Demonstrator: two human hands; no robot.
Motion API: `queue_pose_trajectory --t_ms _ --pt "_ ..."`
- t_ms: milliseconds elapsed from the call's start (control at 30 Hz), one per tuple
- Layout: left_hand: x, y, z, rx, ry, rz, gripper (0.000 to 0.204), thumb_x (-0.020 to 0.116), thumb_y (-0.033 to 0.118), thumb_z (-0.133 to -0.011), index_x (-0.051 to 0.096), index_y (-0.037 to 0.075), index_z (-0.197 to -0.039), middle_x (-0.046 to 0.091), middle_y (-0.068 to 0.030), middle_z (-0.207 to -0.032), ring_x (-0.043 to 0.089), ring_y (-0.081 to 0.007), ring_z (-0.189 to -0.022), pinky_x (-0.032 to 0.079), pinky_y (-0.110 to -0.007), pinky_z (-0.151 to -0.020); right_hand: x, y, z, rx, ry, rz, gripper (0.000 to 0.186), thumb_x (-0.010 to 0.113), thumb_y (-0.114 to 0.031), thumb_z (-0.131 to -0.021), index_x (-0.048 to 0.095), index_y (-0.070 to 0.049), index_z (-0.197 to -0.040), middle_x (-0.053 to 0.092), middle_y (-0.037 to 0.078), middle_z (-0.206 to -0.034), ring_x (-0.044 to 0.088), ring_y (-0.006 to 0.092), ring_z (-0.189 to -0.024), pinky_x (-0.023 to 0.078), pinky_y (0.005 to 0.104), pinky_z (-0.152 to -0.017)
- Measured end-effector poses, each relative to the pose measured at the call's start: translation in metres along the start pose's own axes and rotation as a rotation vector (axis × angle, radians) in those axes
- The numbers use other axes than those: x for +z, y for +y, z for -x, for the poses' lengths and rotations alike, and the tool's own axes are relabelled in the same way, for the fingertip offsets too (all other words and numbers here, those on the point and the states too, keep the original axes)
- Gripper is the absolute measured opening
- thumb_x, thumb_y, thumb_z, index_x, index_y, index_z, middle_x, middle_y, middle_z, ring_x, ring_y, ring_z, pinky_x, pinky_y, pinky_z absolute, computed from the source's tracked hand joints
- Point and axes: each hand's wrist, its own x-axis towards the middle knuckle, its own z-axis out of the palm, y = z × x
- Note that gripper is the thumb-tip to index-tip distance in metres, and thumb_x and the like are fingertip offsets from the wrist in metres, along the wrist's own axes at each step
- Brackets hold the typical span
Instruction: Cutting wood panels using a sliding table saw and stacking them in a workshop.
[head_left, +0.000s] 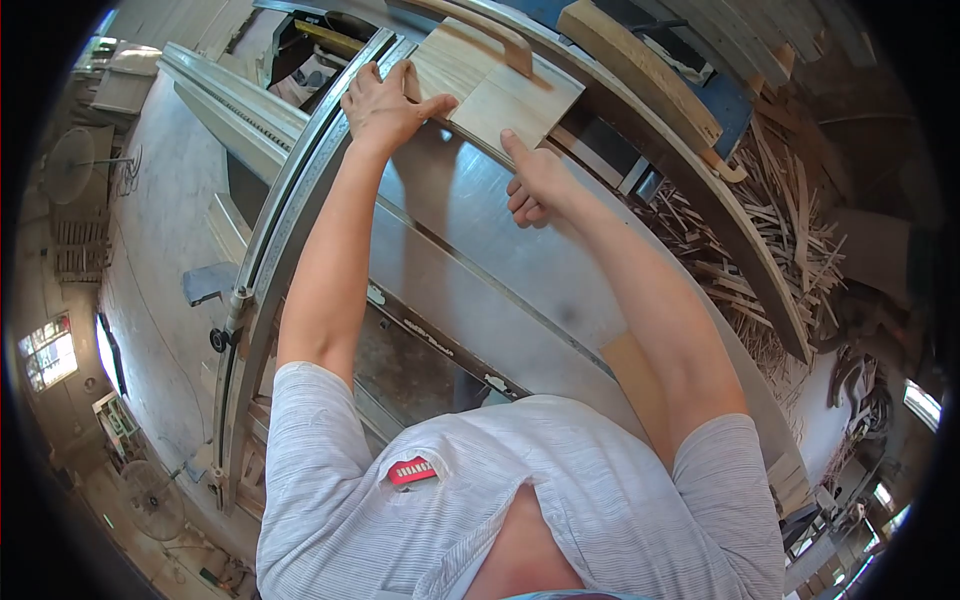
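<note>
Head camera view looks down on a person leaning over a grey metal saw tabletop (480, 250), both bare arms stretched toward twelve o'clock. A flat, pale wooden board (495, 85) lies on the far part of the tabletop, at about twelve o'clock from the person's chest, its near edge running on a slant.

The left hand (385, 100) rests on the board's left end at about eleven o'clock, palm down, fingers spread over the top edge and the thumb stretched along the near edge; its grip is a flat, open press on the wood, not a closed fist around it. The right hand (540, 180) sits at about one o'clock, just below the board's near edge. Its forefinger is stretched out and touches that edge, while the other fingers are curled into the palm, holding nothing.

A long metal rail (270, 250) runs along the tabletop's left side from seven o'clock up to eleven o'clock. Beyond the board, a curved wooden beam (640, 70) lies at one o'clock. A heap of thin wood offcuts (780, 230) is piled at three o'clock, well apart from both hands. The person wears a light striped shirt (400, 500) with a small red label (412, 470).
</note>
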Motion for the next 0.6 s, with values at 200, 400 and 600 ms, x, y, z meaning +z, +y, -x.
queue_pose_trajectory --t_ms 200,400,600 --pt "0.0 0.012 0.002 -0.005 -0.003 0.029 0.099 0.077 0.078 -0.067 0.058 0.019 -0.145 0.043 -0.0216 -0.153 0.034 -0.0366 -0.147 0.025 -0.049 -0.118 -0.008 0.004 0.004 0.035 0.008 0.007 0.103 0.035 -0.081 -0.095 0.06 0.019 -0.105 0.068 0.024 -0.082 0.066 0.0275 -0.053 0.048 0.0327 -0.039" --pt "0.0 0.012 0.001 0.003 0.014 0.032 0.1 0.078 0.078 -0.066 0.058 0.019 -0.145 0.042 -0.0216 -0.153 0.035 -0.0377 -0.145 0.025 -0.05 -0.118 -0.009 0.002 0.009 0.023 0.011 0.012 0.102 0.035 -0.08 -0.095 0.06 0.018 -0.104 0.067 0.023 -0.08 0.066 0.0274 -0.052 0.047 0.0323 -0.039" --pt "-0.006 -0.004 -0.017 0.007 -0.004 0.015 0.1 0.077 0.079 -0.066 0.059 0.018 -0.144 0.043 -0.0215 -0.152 0.035 -0.0382 -0.145 0.025 -0.05 -0.118 0.001 -0.02 0.005 0.012 -0.011 0.022 0.101 0.036 -0.08 -0.095 0.061 0.018 -0.102 0.067 0.023 -0.079 0.066 0.0271 -0.052 0.048 0.0321 -0.04"
